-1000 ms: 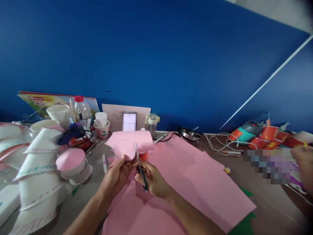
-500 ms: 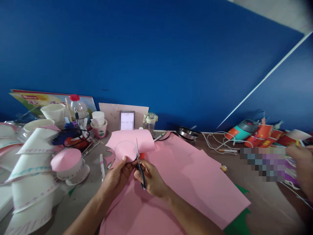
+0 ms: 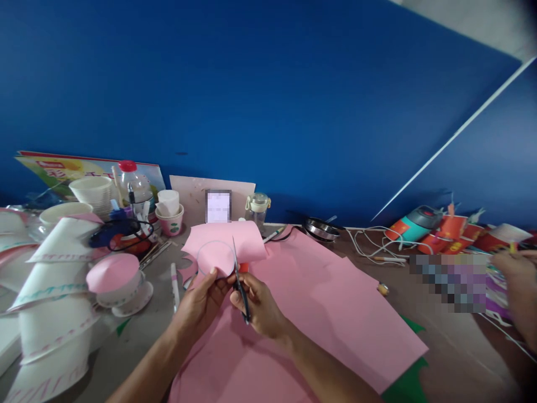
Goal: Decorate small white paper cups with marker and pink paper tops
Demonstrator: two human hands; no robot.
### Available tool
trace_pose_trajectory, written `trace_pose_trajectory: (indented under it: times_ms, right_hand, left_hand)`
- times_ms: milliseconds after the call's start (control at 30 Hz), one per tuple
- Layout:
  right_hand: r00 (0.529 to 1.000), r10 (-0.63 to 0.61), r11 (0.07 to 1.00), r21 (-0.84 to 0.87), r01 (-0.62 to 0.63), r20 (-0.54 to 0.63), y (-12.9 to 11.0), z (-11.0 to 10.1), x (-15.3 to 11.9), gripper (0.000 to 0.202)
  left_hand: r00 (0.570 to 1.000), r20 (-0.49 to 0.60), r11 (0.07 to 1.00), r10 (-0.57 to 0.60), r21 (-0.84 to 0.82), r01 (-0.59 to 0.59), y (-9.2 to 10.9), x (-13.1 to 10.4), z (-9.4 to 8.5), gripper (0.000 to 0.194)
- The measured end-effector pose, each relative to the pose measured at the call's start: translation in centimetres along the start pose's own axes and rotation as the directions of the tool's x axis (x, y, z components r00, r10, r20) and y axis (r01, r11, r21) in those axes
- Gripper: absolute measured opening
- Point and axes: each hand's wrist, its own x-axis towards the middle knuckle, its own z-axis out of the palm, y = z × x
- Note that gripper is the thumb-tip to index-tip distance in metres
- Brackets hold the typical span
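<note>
My left hand [image 3: 208, 296] grips the lower edge of a curled piece of pink paper [image 3: 247, 238], its thumb on top. A circle outline is drawn on that paper around the thumb tip. In my right hand [image 3: 260, 307] are dark-handled scissors [image 3: 241, 296], their blades pointing away from me along the right side of the circle. Both hands are close together, above large pink sheets [image 3: 319, 302] lying on the table. The fingers of my left hand beneath the paper are partly hidden.
At left stand stacked decorated paper cups [image 3: 54, 319] and a pink cone-topped cup [image 3: 113, 274]. A bottle with a red cap [image 3: 134, 182] and a lidded jar [image 3: 258, 207] are behind. A black round dish [image 3: 321, 228] and white cables [image 3: 364, 243] lie right. Another person's hand [image 3: 512, 268] is at far right.
Almost nothing differs. The scissor blades are slightly closer together beside the circle, and both hands keep their places.
</note>
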Motion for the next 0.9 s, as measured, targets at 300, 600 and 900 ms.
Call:
trace_pose_trajectory:
  times_ms: [300,600,900]
  right_hand:
    - [1.000,0.006,1.000,0.003,-0.006,-0.002,0.0,0.0,0.0,0.039]
    - [1.000,0.005,1.000,0.023,-0.005,0.003,0.0,0.0,0.0,0.039]
    - [1.000,0.018,0.999,0.044,-0.019,0.014,0.5,-0.2,0.2,0.038]
  left_hand:
    - [1.000,0.028,1.000,0.012,-0.014,-0.012,-0.1,0.1,-0.3,0.009]
    - [0.999,0.050,0.999,0.019,-0.032,-0.018,-0.2,0.3,-0.5,0.006]
    - [0.997,0.063,0.999,0.040,-0.018,-0.038,-0.2,0.5,-1.0,0.002]
